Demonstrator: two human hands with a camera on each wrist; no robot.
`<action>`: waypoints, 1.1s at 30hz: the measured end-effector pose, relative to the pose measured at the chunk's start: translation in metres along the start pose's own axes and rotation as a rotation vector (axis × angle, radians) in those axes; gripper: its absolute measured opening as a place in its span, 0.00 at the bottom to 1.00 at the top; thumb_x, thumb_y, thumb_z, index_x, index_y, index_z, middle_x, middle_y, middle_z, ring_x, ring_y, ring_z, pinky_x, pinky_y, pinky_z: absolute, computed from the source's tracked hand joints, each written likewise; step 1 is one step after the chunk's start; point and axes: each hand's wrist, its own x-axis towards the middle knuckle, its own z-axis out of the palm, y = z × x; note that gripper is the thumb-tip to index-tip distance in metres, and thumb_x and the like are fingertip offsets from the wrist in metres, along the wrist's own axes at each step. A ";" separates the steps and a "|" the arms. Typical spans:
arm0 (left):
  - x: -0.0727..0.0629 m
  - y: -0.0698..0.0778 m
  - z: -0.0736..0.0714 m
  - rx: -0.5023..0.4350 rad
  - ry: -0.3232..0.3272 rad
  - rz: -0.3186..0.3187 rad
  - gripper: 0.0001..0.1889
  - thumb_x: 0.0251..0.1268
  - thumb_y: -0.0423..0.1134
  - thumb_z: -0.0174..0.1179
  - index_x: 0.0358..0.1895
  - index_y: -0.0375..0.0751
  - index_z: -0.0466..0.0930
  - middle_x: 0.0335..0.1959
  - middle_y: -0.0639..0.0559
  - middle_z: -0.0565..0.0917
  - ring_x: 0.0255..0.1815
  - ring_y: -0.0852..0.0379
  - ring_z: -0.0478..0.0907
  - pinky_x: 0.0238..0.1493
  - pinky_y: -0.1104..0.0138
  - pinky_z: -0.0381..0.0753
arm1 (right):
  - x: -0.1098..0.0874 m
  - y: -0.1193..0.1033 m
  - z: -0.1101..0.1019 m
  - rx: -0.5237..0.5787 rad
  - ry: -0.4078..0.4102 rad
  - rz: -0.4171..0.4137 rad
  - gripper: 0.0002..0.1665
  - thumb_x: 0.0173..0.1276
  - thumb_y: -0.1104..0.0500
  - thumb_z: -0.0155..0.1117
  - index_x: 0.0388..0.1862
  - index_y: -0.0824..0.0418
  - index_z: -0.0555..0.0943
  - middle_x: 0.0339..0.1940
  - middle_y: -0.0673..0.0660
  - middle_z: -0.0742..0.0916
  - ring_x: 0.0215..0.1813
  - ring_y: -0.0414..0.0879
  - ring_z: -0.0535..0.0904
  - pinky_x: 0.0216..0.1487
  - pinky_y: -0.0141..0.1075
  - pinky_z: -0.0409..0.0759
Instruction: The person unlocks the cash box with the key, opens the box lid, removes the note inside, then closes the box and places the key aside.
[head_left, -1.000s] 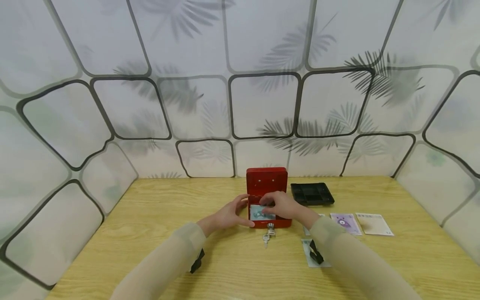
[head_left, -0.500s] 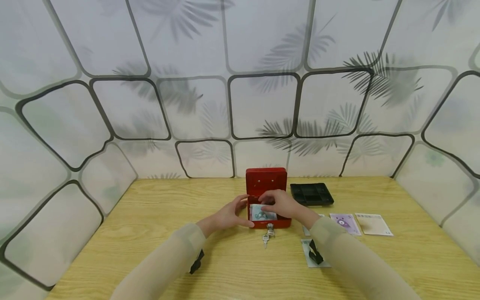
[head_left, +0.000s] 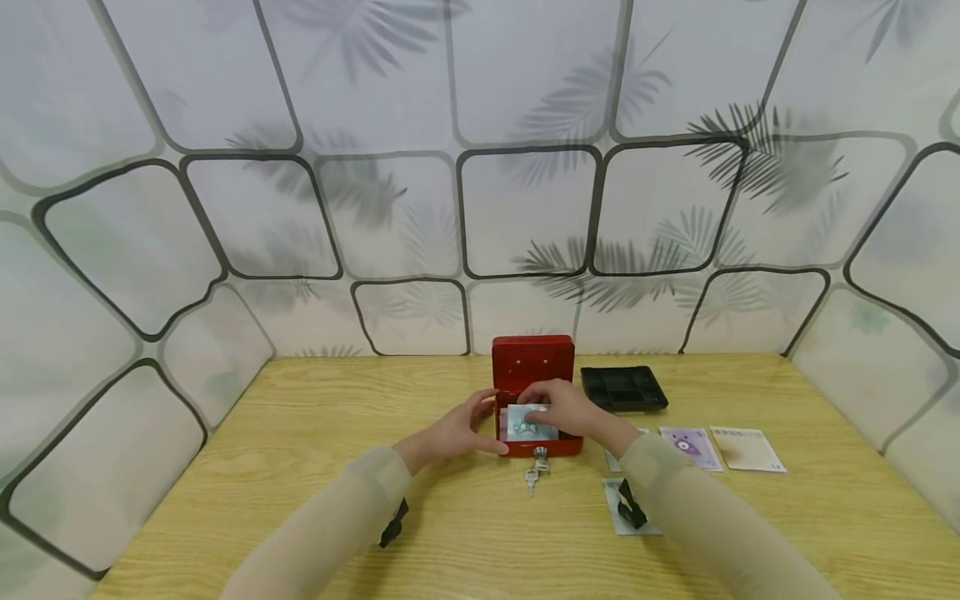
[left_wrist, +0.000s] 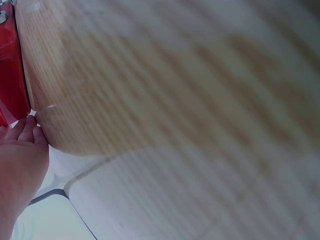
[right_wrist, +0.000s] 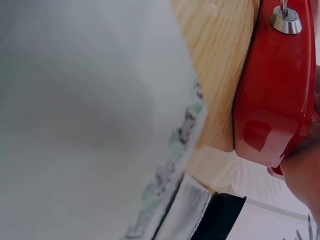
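Note:
A red cash box (head_left: pixel 566 448) stands on the wooden table with its lid (head_left: pixel 533 368) raised at the back. My left hand (head_left: pixel 452 431) grips its left side, thumb at the front corner and fingers farther back; the left wrist view shows those fingers (left_wrist: pixel 27 131) against the red wall. Inside, my right hand (head_left: pixel 567 408) pinches a teal play banknote (head_left: pixel 519 427) with a cartoon face. A pinkish edge shows beneath this note. A keyed lock (right_wrist: pixel 285 21) is on the box front, its keys (head_left: pixel 532 477) hanging toward me. The right fingertips are hidden by the box in the right wrist view.
Behind my right hand lies a black compartment tray (head_left: pixel 624 390). A purple note (head_left: pixel 688 447) and a cream note (head_left: pixel 749 448) lie to the right, with a pale teal note (head_left: pixel 613 507) under my right wrist. A patterned wall covering (head_left: pixel 420 317) borders the table.
The teal banknote has shifted slightly right and up inside the box, uncovering a pinkish edge beneath. My right fingers have moved a little with it; my left hand stays put.

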 end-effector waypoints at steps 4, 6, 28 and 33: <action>0.000 0.000 0.000 0.005 0.002 0.000 0.47 0.56 0.41 0.72 0.75 0.43 0.51 0.74 0.40 0.60 0.74 0.45 0.54 0.72 0.53 0.54 | 0.000 -0.001 0.001 0.004 -0.008 -0.006 0.11 0.65 0.61 0.68 0.47 0.59 0.84 0.37 0.47 0.85 0.41 0.43 0.79 0.49 0.44 0.78; 0.000 0.000 0.000 0.005 0.001 0.000 0.47 0.56 0.41 0.72 0.75 0.44 0.51 0.74 0.40 0.60 0.74 0.45 0.54 0.72 0.52 0.54 | -0.001 -0.001 0.001 0.006 -0.011 -0.013 0.11 0.65 0.62 0.68 0.47 0.60 0.84 0.37 0.47 0.85 0.42 0.44 0.79 0.50 0.45 0.79; 0.000 0.000 0.000 -0.013 -0.004 -0.004 0.46 0.57 0.41 0.71 0.75 0.45 0.51 0.74 0.41 0.59 0.75 0.44 0.54 0.72 0.52 0.53 | 0.000 -0.003 -0.005 0.071 0.009 -0.047 0.12 0.67 0.64 0.65 0.49 0.61 0.83 0.46 0.53 0.86 0.49 0.50 0.80 0.53 0.47 0.79; 0.001 -0.001 0.000 -0.024 -0.006 0.000 0.46 0.58 0.40 0.71 0.75 0.44 0.51 0.74 0.40 0.58 0.75 0.44 0.53 0.72 0.53 0.53 | 0.001 -0.005 -0.010 0.072 0.032 -0.020 0.12 0.68 0.63 0.65 0.49 0.60 0.84 0.46 0.53 0.85 0.50 0.50 0.80 0.54 0.48 0.78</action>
